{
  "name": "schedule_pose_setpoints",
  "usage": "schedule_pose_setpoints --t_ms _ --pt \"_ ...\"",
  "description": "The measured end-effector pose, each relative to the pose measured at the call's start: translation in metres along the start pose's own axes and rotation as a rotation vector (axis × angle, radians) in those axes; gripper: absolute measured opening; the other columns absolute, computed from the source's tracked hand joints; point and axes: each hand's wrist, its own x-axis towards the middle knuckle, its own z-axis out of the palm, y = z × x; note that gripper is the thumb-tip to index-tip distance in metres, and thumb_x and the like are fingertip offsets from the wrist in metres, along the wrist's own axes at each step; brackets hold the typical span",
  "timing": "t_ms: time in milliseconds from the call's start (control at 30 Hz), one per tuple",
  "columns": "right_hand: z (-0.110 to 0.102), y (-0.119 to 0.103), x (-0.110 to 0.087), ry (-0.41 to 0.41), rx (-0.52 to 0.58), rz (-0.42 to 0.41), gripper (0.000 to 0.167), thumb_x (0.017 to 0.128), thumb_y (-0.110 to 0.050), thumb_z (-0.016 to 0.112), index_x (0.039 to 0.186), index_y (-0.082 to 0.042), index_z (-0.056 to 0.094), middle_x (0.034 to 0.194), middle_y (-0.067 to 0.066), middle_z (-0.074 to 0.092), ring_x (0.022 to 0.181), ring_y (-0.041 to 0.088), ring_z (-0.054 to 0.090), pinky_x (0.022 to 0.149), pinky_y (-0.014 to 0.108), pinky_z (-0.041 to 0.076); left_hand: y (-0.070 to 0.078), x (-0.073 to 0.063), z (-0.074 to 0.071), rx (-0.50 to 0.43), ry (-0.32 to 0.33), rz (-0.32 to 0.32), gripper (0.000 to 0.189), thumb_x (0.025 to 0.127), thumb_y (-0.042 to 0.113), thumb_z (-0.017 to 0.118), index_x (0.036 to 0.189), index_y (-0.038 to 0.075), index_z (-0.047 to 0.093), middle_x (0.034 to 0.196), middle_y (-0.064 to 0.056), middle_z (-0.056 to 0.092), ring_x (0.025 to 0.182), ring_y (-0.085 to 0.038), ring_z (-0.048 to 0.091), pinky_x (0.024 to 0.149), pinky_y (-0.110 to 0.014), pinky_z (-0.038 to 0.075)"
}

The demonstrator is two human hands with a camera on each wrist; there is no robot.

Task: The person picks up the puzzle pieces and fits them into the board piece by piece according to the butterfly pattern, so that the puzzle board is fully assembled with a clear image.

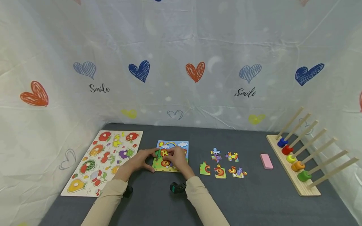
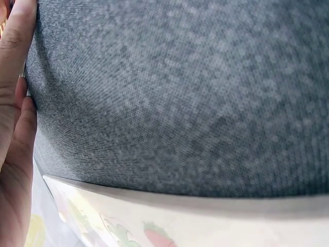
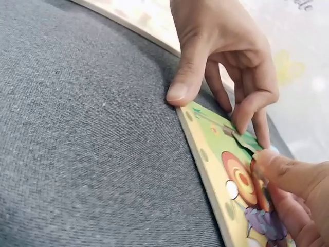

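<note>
A colourful jigsaw puzzle board [image 1: 183, 144], with a sun, a rainbow and snail-like spirals, lies flat on the dark cloth. At its left side, my left hand [image 1: 140, 160] holds the board, the thumb against the near corner and bent fingertips on the green part. Over the middle, my right hand [image 1: 178, 157] pinches a puzzle piece [image 3: 243, 143], which sits slightly raised with a dark gap beneath it. Much of that piece is hidden by the fingers. In the left wrist view only part of the left hand [image 2: 15, 128] shows, at the edge.
Several loose jigsaw pieces [image 1: 220, 172] lie right of the board. Beyond them are a pink block [image 1: 266, 161] and a wooden peg stand [image 1: 309, 190] with coloured rings and slanting pegs. A fruit puzzle board [image 1: 91, 142] lies at left. A patterned curtain [image 1: 169, 47] hangs behind.
</note>
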Motion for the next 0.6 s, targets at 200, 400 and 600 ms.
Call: schedule_pose_setpoints --t_ms 200,400,600 --pt "0.0015 -0.0041 0.0029 -0.010 -0.043 0.042 0.028 0.077 -0.008 0.080 0.101 0.005 0.073 0.073 0.010 0.068 0.058 0.013 0.059 0.051 0.020 0.047 -0.0011 -0.0006 0.0001 -0.010 0.008 0.011 0.086 0.069 0.027 0.086 0.138 -0.005 0.046 0.101 -0.004 0.062 0.111 -0.031 0.057 0.096 -0.050 0.043" --pt "0.0041 -0.0060 0.0031 0.020 -0.061 0.012 0.027 0.076 -0.005 0.080 0.100 0.007 0.073 0.074 0.013 0.068 0.060 0.017 0.061 0.054 0.022 0.050 -0.0010 -0.0008 0.0005 -0.032 0.011 0.026 0.086 0.069 0.025 0.086 0.138 -0.006 0.045 0.103 -0.007 0.063 0.112 -0.033 0.057 0.097 -0.050 0.043" --pt "0.0034 -0.0075 0.0034 0.011 -0.101 -0.012 0.024 0.077 -0.006 0.079 0.098 0.004 0.074 0.075 0.013 0.070 0.059 0.016 0.061 0.052 0.021 0.047 -0.0020 0.0010 0.0007 -0.011 0.006 0.025 0.087 0.069 0.027 0.086 0.138 -0.006 0.045 0.104 -0.006 0.063 0.111 -0.032 0.057 0.096 -0.050 0.044"
